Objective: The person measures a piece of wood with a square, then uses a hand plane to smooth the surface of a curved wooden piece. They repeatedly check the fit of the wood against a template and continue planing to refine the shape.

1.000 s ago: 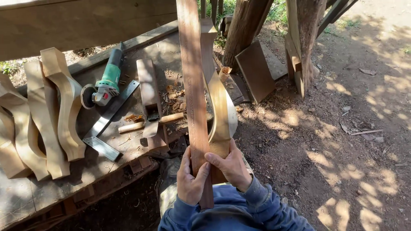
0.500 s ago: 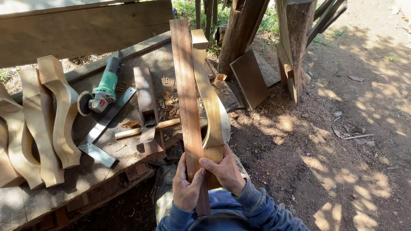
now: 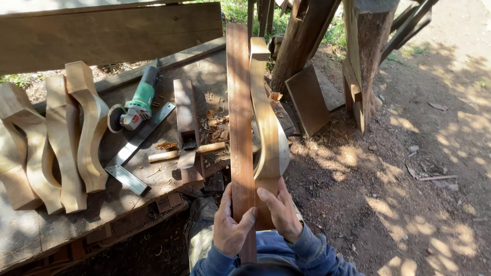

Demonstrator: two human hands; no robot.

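Observation:
My left hand grips the near end of a long straight reddish wooden strip that points away from me. Pressed against the strip's right side is a pale curved wooden leg, and my right hand holds its lower end. Both pieces are held together over the right edge of the workbench. Blue sleeves cover my wrists.
On the workbench lie several pale curved legs, a green angle grinder, a metal square, a wooden hand plane and wood chips. A long plank stands behind. Posts and a stump rise from dirt ground on the right.
The strip and curved leg have come down and nearer to me, so their far ends now show in view. Both hands keep the same hold.

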